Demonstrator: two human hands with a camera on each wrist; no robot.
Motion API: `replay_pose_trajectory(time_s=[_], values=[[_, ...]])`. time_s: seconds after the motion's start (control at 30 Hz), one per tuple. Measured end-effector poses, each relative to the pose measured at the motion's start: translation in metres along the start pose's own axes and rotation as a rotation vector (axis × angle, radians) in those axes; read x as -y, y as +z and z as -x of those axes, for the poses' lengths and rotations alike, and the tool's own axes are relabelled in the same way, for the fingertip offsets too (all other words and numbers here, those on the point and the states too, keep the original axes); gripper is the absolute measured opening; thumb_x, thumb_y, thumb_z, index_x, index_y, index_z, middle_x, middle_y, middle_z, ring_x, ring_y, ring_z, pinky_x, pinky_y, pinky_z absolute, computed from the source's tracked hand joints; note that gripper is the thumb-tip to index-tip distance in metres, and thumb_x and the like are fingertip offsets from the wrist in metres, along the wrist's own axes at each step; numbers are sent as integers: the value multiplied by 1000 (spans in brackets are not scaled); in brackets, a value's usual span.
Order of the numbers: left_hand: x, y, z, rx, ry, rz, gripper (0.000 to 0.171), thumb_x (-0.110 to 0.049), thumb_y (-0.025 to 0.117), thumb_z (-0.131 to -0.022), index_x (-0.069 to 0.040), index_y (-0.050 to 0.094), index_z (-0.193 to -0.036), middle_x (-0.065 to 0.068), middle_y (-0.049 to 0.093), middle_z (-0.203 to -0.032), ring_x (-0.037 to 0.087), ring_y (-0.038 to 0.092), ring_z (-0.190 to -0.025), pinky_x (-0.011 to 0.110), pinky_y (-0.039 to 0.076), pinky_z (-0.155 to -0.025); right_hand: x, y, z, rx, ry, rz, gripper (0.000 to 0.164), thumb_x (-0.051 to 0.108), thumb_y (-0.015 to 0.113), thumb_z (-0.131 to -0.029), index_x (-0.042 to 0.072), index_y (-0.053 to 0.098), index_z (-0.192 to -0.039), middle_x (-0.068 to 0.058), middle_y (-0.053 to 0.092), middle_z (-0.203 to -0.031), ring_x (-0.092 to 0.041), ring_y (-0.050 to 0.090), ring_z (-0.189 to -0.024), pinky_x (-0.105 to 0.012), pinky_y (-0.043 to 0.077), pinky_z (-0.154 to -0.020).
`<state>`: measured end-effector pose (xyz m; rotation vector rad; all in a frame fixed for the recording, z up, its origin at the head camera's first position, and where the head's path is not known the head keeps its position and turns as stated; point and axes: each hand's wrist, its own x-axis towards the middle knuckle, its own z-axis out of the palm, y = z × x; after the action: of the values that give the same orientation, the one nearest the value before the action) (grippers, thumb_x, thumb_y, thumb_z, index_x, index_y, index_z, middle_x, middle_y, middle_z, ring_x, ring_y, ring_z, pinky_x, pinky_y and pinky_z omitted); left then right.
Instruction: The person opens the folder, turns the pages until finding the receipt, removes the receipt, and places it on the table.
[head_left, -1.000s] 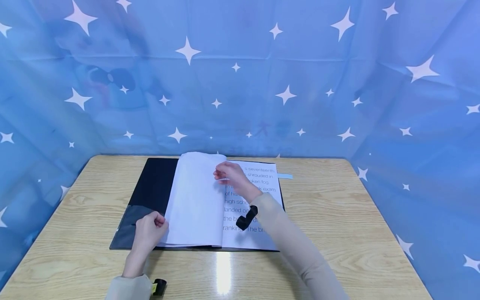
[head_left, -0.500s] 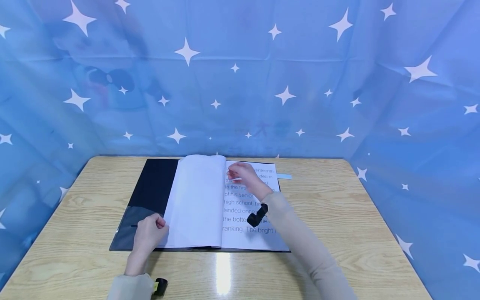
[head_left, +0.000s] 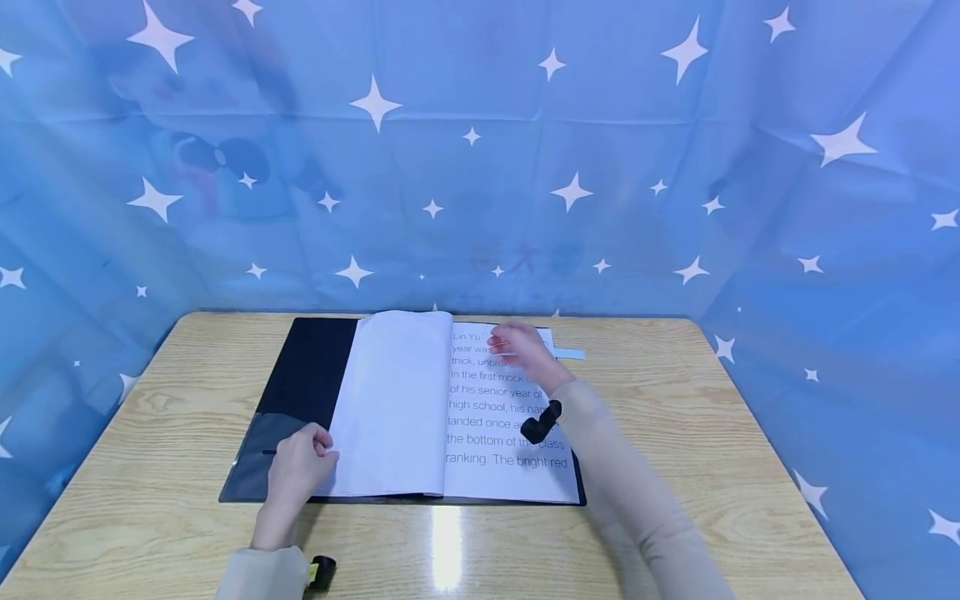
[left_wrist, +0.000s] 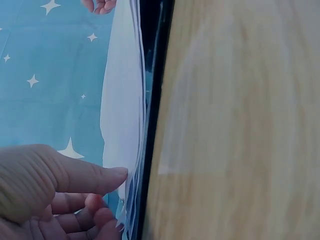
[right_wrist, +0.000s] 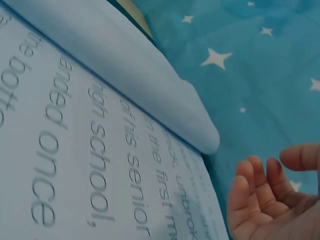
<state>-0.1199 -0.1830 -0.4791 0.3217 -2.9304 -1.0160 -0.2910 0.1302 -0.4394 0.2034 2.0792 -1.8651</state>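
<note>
Near the left fingers: the open book with a black cover, lying on the table.
Left hand: its fingers are curled, and the thumb is at the lower outer edge of the blank page. In my left wrist view the thumb tip touches the paper edge; whether the paper is pinched, I cannot tell.
Right hand: I see it raised above the upper part of the printed page. Its fingers are relaxed and a little bent, the thumb stands apart, and they are empty.
Blank page: it spreads to the right from the left fingers, and its inner edge is left of the right fingers; there the paper makes a soft curve.
Printed page: it is below the right fingers; I can read "high school" and "senior" on it.
Blue tab: just to the right of the right fingers, sticking out from the book's side.
Black devices: one at the right wrist, the other at the left cuff, both nearer to me than the fingers.
Curtain: beyond both hands' fingers, blue with white stars.
</note>
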Motion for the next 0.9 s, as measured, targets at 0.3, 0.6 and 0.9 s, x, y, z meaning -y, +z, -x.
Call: replay_pose_trajectory(time_s=[0.3, 0.6, 0.9], values=[[-1, 1, 0, -11, 79, 25, 3, 2, 66, -76, 4, 66, -78, 5, 59, -66, 20, 52, -62, 33, 43, -56, -4, -30, -6, -63, -16, 51, 40, 17, 49, -95, -7, 47, -127, -10, 58, -101, -21, 58, -90, -34, 47, -85], [0, 1, 1, -15, 91, 43, 7, 1, 70, -73, 4, 68, -79, 6, 62, -68, 19, 54, -64, 34, 45, -59, -5, -56, -16, -169, 41, 74, 38, 18, 48, -94, -3, 48, -126, -17, 54, -120, -26, 53, -102, -37, 43, -92], [1, 0, 5, 49, 84, 56, 23, -5, 76, -71, 6, 65, -89, 9, 60, -78, 20, 52, -69, 33, 45, -62, -11, -75, -22, -249, 84, 106, 47, 24, 49, -95, 4, 43, -137, -15, 47, -132, -30, 46, -117, -39, 38, -97]])
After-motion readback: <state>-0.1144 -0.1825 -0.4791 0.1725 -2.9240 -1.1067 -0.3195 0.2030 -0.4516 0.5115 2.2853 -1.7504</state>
